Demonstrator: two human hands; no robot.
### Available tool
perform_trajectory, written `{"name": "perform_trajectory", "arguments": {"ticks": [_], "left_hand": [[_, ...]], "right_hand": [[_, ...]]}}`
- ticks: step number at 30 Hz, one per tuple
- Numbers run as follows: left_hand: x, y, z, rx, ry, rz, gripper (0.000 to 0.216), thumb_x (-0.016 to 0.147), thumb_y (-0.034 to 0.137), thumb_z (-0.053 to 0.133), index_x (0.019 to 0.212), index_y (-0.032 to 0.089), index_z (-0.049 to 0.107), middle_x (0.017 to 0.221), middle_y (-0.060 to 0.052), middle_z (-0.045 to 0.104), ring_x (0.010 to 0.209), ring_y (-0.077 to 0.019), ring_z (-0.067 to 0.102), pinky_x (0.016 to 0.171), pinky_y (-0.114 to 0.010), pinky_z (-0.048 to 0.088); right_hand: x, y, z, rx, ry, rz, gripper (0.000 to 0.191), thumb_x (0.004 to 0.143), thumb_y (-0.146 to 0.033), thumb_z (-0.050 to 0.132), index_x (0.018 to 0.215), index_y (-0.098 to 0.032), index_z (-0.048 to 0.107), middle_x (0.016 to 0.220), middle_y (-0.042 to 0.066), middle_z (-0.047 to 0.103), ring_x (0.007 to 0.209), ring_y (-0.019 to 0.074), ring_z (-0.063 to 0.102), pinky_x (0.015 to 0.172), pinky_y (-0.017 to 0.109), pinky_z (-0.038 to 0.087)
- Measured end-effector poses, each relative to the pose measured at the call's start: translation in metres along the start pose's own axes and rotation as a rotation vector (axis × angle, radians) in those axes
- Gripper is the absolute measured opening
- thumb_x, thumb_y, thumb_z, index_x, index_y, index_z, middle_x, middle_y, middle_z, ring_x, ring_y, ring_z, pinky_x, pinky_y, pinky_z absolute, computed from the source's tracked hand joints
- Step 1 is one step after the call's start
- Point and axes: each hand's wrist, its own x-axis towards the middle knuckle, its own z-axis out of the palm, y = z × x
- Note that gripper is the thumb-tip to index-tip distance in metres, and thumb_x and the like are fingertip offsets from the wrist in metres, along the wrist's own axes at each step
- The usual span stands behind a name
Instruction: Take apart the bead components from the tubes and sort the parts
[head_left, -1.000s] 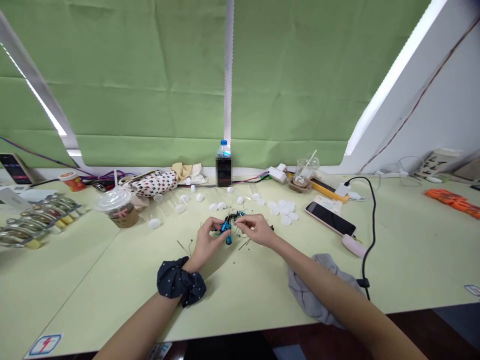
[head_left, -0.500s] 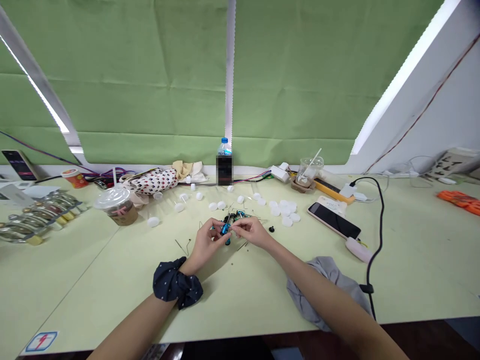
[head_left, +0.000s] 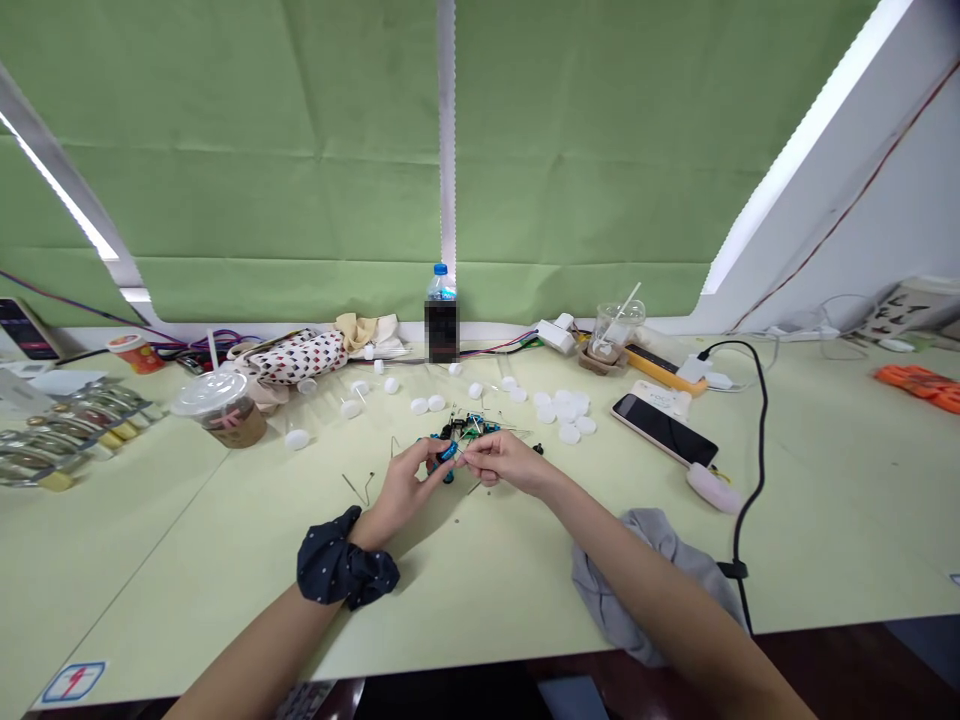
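My left hand (head_left: 405, 483) is closed around a small bright blue part (head_left: 448, 451) between thumb and fingers. Close beside it, my right hand (head_left: 504, 464) pinches with thumb and fingertips. What sits in that pinch is too small to make out; a thin light line shows near the tips. Just behind both hands lies a cluster of blue, black and green small parts (head_left: 474, 425), partly hidden by my fingers. Thin bent metal rods, like hex keys (head_left: 361, 488), rest on the table left of my left hand.
Clear tubes with white caps (head_left: 350, 409) and loose white caps (head_left: 569, 434) lie behind the hands. To the right are a phone (head_left: 664, 428), a black cable (head_left: 762, 440) and grey cloth (head_left: 626, 575). A lidded cup (head_left: 238, 422) stands left; a bottle (head_left: 442, 325) stands behind.
The view has shifted slightly, moving the scene a little left and up. The blue part has turned in my left hand, and my right fingertips sit slightly lower against it.
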Motion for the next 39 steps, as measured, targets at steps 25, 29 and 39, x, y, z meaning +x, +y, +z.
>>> {"name": "perform_trajectory", "arguments": {"ticks": [25,29,39], "left_hand": [[0.003,0.005,0.004,-0.111,-0.098,-0.175,0.021,0.082,0.035,0.058,0.093,0.018,0.056,0.081,-0.003,0.061,0.061,-0.0111,0.053,0.055,-0.023,0.043],[0.004,0.002,0.0,-0.106,-0.098,-0.195,0.023,0.083,0.037,0.057,0.094,0.018,0.055,0.084,-0.005,0.062,0.063,-0.0122,0.054,0.057,-0.025,0.045],[0.006,0.0,0.001,-0.098,-0.121,-0.198,0.022,0.083,0.037,0.057,0.093,0.018,0.056,0.088,-0.006,0.064,0.062,-0.0125,0.056,0.056,-0.025,0.047]], "right_hand": [[0.01,0.009,0.008,-0.508,0.407,-0.143,0.012,0.072,-0.026,0.065,0.07,-0.017,0.057,0.057,-0.001,0.061,0.052,0.0126,0.058,0.051,0.022,0.041],[0.008,0.009,0.003,-0.451,0.25,-0.145,0.017,0.08,-0.029,0.056,0.086,-0.018,0.067,0.064,0.001,0.065,0.047,0.0115,0.055,0.047,0.023,0.042],[0.014,0.007,0.005,-0.663,0.5,-0.156,0.012,0.067,-0.03,0.071,0.064,-0.019,0.066,0.073,0.001,0.07,0.066,0.0152,0.059,0.06,0.024,0.039]]}}
